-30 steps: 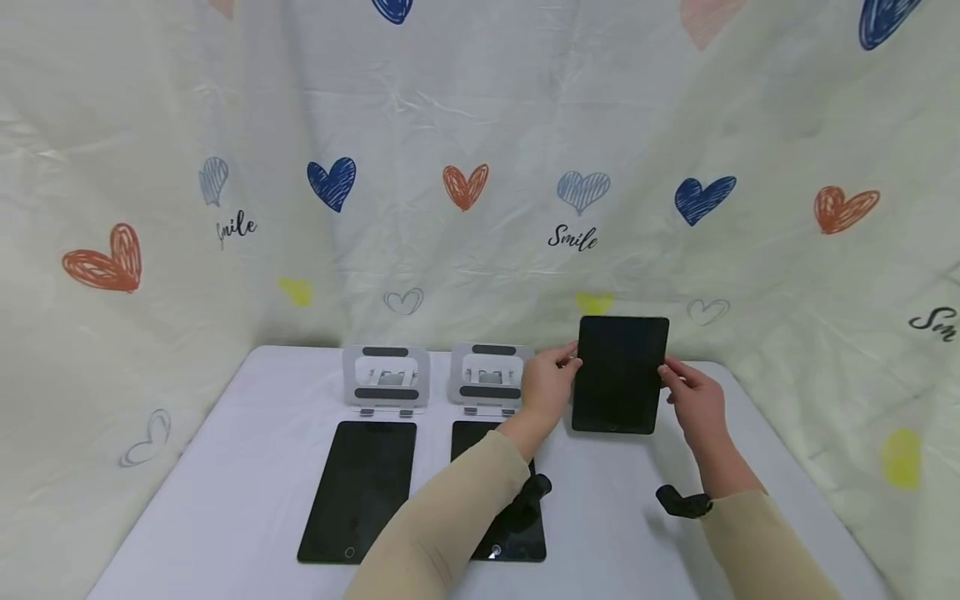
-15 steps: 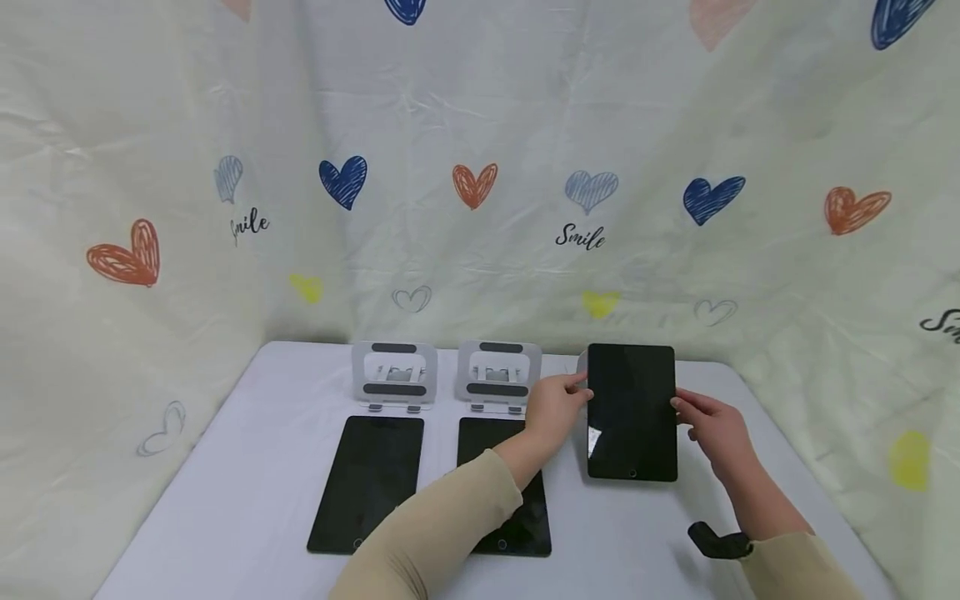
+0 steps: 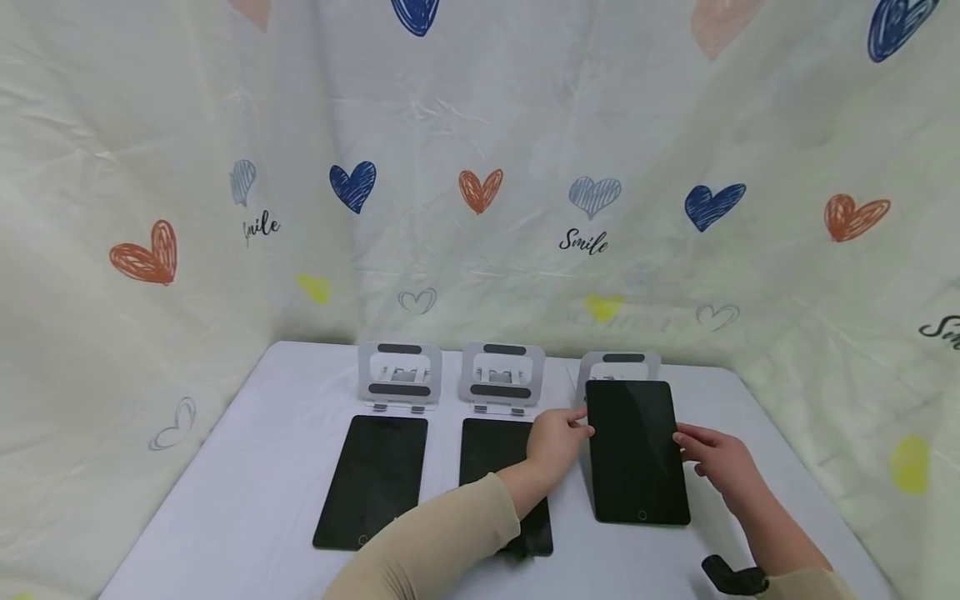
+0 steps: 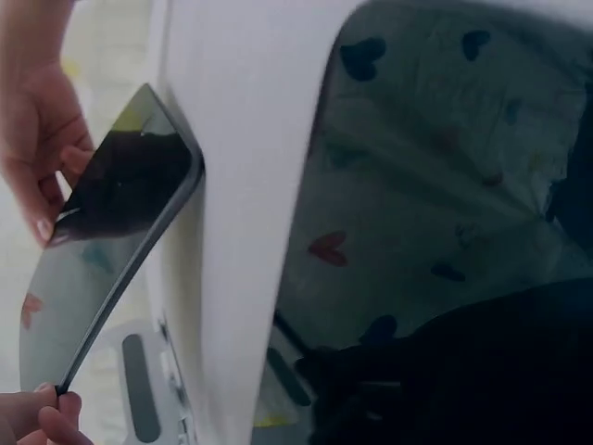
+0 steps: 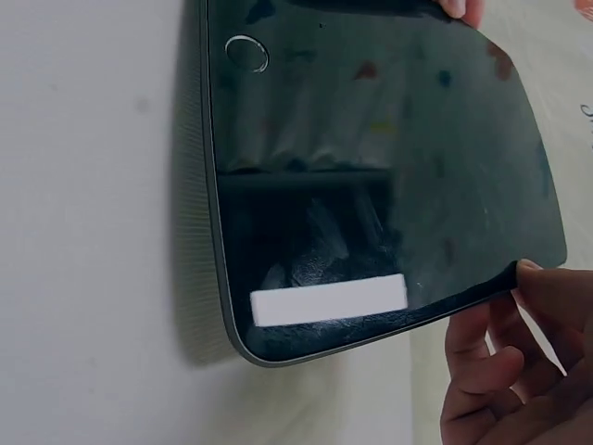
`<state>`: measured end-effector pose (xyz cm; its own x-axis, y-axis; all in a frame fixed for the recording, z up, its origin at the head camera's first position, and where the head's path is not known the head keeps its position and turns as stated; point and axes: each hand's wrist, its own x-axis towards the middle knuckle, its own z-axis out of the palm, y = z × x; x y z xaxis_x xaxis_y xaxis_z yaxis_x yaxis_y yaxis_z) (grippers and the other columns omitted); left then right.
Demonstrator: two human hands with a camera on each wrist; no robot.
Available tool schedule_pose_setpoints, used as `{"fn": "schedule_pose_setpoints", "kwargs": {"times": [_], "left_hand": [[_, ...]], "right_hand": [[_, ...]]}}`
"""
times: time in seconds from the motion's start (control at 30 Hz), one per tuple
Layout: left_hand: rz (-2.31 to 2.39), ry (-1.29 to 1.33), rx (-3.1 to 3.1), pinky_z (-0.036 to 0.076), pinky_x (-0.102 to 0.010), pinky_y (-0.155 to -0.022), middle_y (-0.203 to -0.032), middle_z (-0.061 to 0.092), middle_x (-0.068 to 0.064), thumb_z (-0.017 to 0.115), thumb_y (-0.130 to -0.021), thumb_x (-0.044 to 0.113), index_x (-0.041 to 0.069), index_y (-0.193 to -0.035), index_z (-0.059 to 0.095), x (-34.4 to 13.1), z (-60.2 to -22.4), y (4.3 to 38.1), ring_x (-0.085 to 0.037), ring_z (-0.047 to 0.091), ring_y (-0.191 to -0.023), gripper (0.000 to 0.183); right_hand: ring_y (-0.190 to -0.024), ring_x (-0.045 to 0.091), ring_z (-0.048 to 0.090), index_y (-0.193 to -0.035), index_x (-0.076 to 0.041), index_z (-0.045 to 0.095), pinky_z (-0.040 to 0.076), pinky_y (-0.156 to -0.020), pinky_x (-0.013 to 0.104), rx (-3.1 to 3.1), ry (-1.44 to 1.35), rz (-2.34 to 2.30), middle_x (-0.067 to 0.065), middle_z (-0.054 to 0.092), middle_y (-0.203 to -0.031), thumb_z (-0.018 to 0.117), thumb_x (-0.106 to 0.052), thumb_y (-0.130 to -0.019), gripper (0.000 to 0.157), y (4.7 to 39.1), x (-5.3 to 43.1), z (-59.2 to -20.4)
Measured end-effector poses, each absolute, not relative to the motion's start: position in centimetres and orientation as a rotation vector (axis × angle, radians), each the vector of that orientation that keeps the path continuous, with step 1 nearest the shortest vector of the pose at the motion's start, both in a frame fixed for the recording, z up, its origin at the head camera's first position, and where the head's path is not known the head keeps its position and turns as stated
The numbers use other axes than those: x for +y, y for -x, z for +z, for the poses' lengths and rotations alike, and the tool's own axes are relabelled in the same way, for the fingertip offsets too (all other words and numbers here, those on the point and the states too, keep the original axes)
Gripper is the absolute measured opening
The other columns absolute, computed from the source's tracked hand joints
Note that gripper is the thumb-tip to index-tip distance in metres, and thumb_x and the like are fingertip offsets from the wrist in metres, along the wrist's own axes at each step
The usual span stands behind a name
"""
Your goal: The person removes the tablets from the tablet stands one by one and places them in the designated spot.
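A black tablet (image 3: pixel 636 454) with a round home button is held between both hands at the right of the table. My left hand (image 3: pixel 555 442) pinches its left edge near the top, and my right hand (image 3: pixel 722 463) pinches the right edge. In the right wrist view the tablet (image 5: pixel 371 185) tilts over the white surface, its near end close above it with a shadow beneath. The left wrist view shows the tablet (image 4: pixel 120 222) slanted, with the right hand (image 4: pixel 42 139) at its far edge. Behind it stands a grey tablet stand (image 3: pixel 622 360), its lower part hidden.
Two more grey stands (image 3: pixel 400 390) (image 3: pixel 501 392) stand along the table's back. A second tablet (image 3: pixel 372 479) lies flat at left; a third tablet (image 3: pixel 487 450) lies partly under my left arm. A curtain (image 3: pixel 480 100) printed with hearts hangs behind the white table (image 3: pixel 225 475).
Both hands have brought the tablet down and toward me, from in front of the curtain to low over the table. The right-hand stand behind it has come into view.
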<state>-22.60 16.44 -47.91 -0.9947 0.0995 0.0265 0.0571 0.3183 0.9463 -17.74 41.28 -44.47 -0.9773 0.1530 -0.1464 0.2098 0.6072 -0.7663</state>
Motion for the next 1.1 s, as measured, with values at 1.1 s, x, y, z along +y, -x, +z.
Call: {"fn": "schedule_pose_setpoints", "kwargs": {"times": [1.1], "left_hand": [[0.566,-0.339,2.785,0.051,-0.03,-0.063,-0.093,0.07,0.005,0.083,-0.079,0.036,0.016,-0.102,0.075,17.5,-47.4,20.5,-0.012,0.055,-0.068,0.032]], "right_hand": [[-0.068,0.016,0.055,-0.12,0.017,0.058,0.048,-0.061,0.032,2.545,-0.331,-1.277,0.0,0.063,-0.079,0.065,-0.009,-0.093,0.039,16.7,42.6,-47.2]]}}
